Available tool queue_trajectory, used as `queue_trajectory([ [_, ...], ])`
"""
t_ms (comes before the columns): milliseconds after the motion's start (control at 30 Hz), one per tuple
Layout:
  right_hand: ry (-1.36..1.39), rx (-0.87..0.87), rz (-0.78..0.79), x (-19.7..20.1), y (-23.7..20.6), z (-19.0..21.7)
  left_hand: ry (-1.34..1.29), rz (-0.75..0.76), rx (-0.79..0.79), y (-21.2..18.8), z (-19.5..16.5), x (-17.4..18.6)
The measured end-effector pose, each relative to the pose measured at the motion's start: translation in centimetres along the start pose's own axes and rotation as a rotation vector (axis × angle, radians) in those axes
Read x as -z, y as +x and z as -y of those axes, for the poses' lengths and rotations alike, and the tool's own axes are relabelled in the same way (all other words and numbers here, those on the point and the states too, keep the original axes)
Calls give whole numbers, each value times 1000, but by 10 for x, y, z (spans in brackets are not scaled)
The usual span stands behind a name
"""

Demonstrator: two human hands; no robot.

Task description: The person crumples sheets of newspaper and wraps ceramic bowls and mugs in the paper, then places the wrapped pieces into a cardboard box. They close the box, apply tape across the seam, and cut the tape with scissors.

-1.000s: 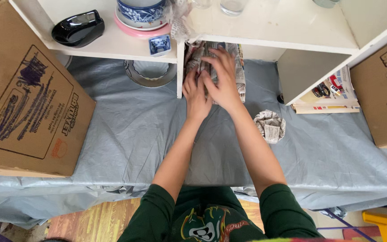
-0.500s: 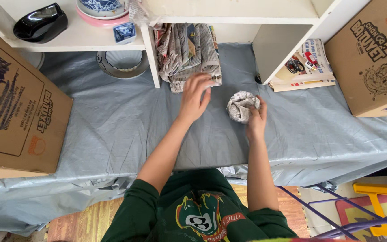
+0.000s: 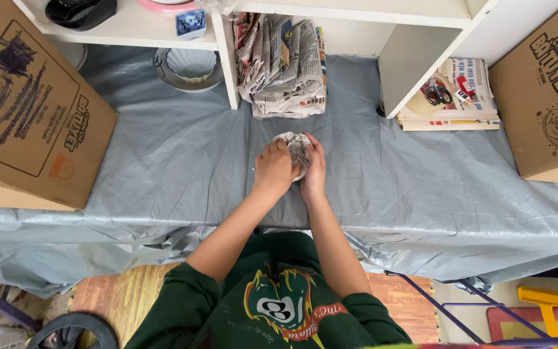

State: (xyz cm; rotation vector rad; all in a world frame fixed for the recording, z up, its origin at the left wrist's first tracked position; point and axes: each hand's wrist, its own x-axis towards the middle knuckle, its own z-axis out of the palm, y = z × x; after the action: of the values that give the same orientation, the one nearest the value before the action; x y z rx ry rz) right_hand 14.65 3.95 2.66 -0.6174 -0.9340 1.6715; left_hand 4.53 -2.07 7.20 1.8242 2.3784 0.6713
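Note:
Both of my hands hold a small bundle wrapped in newspaper [image 3: 295,145] on the grey sheet [image 3: 175,168] in front of me. My left hand [image 3: 274,169] covers its left and near side. My right hand [image 3: 314,171] cups its right side, fingers curled over the top. What lies inside the wrapping is hidden. Just beyond the bundle, a pile of crumpled newspaper sheets [image 3: 285,64] sits in the open space under the white shelf [image 3: 330,10].
A large cardboard box [image 3: 27,110] stands at the left and another cardboard box [image 3: 547,97] at the right. A blue-and-white bowl [image 3: 188,68] sits under the shelf. Magazines [image 3: 453,97] lie at the right. A black object [image 3: 79,10] rests on the shelf.
My hands left the newspaper pile. The right hand reached the wrapped bundle at the right, and both hands now hold it closer to the middle of the sheet.

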Motion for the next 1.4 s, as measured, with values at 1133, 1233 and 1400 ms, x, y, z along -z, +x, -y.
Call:
queue_trajectory([
  [1133,-1861,152,535,-34,31,51,-244,-270,-401,-36,0,90],
  [1233,-1821,129,597,-22,43,47,-44,-164,-320,-34,15,84],
  [1400,-1256,416,777,1,43,66,-131,-198,-154,-56,47,67],
])
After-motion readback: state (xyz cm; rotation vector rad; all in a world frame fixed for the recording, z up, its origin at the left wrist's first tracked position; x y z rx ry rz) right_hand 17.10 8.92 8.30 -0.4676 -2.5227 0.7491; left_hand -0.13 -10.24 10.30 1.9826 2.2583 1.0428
